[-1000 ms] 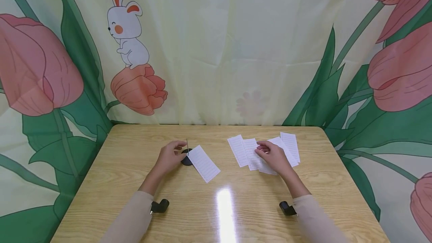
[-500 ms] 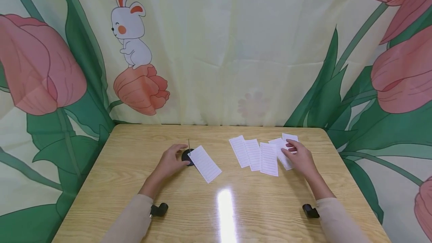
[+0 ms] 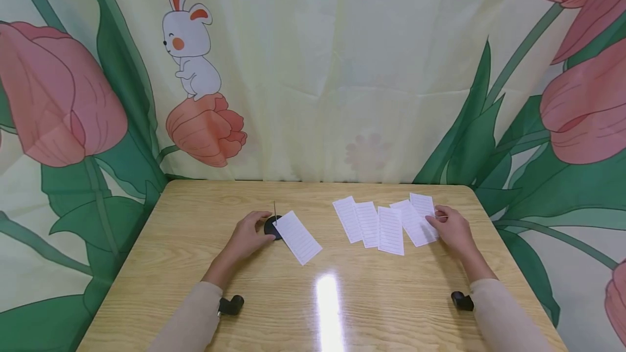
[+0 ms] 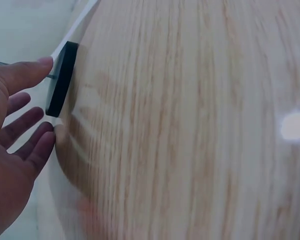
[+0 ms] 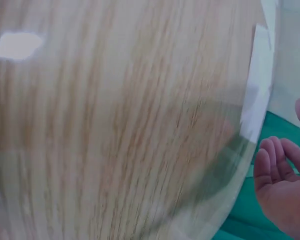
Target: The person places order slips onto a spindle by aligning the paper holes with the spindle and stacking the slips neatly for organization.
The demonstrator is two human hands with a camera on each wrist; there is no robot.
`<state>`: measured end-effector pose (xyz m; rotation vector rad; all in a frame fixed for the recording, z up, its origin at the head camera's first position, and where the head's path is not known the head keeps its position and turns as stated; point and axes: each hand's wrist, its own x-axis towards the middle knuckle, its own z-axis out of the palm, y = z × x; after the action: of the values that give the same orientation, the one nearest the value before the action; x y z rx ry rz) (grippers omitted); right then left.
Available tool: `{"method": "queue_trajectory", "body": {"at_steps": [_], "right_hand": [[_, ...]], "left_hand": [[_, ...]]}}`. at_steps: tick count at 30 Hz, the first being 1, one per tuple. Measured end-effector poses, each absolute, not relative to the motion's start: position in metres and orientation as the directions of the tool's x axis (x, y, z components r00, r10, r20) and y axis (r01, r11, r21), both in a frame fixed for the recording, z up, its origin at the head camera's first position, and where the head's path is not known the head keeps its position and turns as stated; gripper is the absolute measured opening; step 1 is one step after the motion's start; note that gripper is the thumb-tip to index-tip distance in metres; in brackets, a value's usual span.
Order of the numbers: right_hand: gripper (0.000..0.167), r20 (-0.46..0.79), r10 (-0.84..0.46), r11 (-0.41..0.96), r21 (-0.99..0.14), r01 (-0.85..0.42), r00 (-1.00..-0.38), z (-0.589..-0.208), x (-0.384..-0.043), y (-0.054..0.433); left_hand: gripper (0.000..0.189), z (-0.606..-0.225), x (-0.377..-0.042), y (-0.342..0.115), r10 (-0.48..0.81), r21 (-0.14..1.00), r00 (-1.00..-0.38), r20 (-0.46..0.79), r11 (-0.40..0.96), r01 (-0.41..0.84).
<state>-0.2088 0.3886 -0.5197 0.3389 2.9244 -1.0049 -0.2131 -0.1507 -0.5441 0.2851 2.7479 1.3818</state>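
Note:
A round black base (image 3: 270, 227) with a thin upright metal spike stands left of the table's middle. One white slip of paper with printed lines (image 3: 298, 238) lies slanted against it, its upper corner at the spike. My left hand (image 3: 251, 235) rests around the base's left side, thumb and forefinger apart; in the left wrist view the thumb lies close to the rod. My right hand (image 3: 452, 227) is at the right edge of the rightmost printed slip (image 3: 422, 205), fingers loosely bent. The right wrist view shows a gap between thumb and fingers; contact with the slip is unclear.
Several more printed slips (image 3: 390, 230) lie fanned out in a row, right of the table's middle, some overlapping. The wooden table (image 3: 274, 303) has a bright reflection near its front. Behind it hangs a curtain (image 3: 293, 69) with tulips and a rabbit.
My right hand has moved right across the slips, uncovering the middle ones, to the far right slip. My left hand stays by the black base, its thumb and forefinger a little further apart.

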Motion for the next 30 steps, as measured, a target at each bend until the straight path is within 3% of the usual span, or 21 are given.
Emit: {"method": "queue_trajectory", "body": {"at_steps": [15, 30], "right_hand": [[0.047, -0.153, 0.331, 0.759, -0.542, 0.359, -0.931, -0.534, -0.221, 0.397], [0.039, -0.141, 0.336, 0.781, -0.511, 0.359, -0.931, -0.532, -0.22, 0.39]], "left_hand": [[0.063, -0.55, -0.217, -0.148, 0.199, 0.759, -0.979, 0.036, 0.632, 0.156], [0.061, -0.55, -0.221, -0.147, 0.205, 0.724, -0.978, 0.031, 0.67, 0.163]]}}
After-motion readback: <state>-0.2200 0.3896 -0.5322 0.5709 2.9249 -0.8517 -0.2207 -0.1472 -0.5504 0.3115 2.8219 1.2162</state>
